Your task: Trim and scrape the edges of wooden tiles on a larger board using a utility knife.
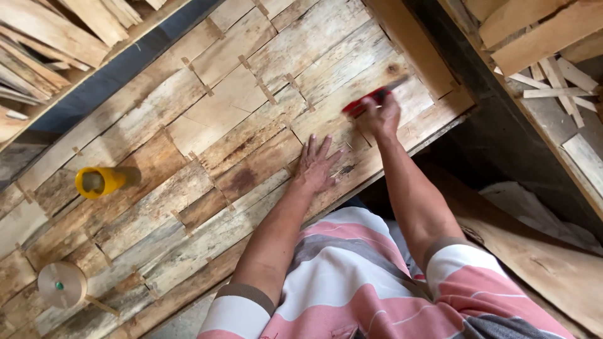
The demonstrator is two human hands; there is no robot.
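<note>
Looking straight down now at a big sheet of wood veneer (207, 125), pieced together from pale and brown strips with short bits of tape across the seams. The left hand (316, 164) lies flat on the sheet, palm down, fingers spread and gripping nothing, just pressing the wood near the sheet's close edge. Just beyond it, up and to the right, the right hand (380, 116) is closed around a red-handled tool (366, 102), fingers wrapped tight over the handle. The tool's working end is blurred, so it may be a knife or a cutter; hard to say. It sits low over the veneer, right by a dark knot in the wood, close to the sheet's far right corner.

Both bare forearms reach out from a pink, white and grey striped shirt (352, 282) at the bottom of the view.

Over on the left, well apart from the hands, a yellow cup-like container (99, 181) lies on its side on the sheet, open mouth toward the camera. Lower left, a roll of brown paper tape (61, 284) rests on the veneer with a loose tail trailing to the right.

Stacks of wood strips (50, 37) fill the top left corner, and more planks and offcuts (546, 56) pile up at the top right.
</note>
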